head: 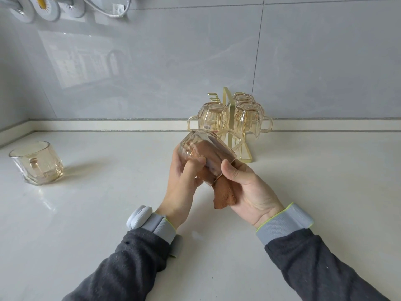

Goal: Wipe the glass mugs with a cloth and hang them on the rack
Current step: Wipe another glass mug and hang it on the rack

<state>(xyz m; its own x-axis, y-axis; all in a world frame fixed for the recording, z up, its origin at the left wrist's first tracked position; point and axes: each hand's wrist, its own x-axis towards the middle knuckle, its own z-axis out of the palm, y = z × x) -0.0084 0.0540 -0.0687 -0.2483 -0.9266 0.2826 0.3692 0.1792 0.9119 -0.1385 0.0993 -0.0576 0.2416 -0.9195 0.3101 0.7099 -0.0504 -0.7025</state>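
My left hand (184, 181) grips an amber glass mug (195, 146) tilted on its side above the counter, mouth toward me. A brown cloth (224, 196) is stuffed into the mug and hangs out below its rim. My right hand (245, 187) holds the cloth at the rim, thumb against the glass. Behind them stands a gold wire rack (229, 109) with three amber mugs hung upside down: one on the left (213, 116) and two on the right (247, 118). Another mug (36, 162) stands upright on the counter at far left.
The white counter (108, 213) runs to a grey tiled wall (173, 61) with a low ledge along it. White fittings and a cable (104, 9) hang at the top left. Dark sleeves and grey wristbands cover both forearms.
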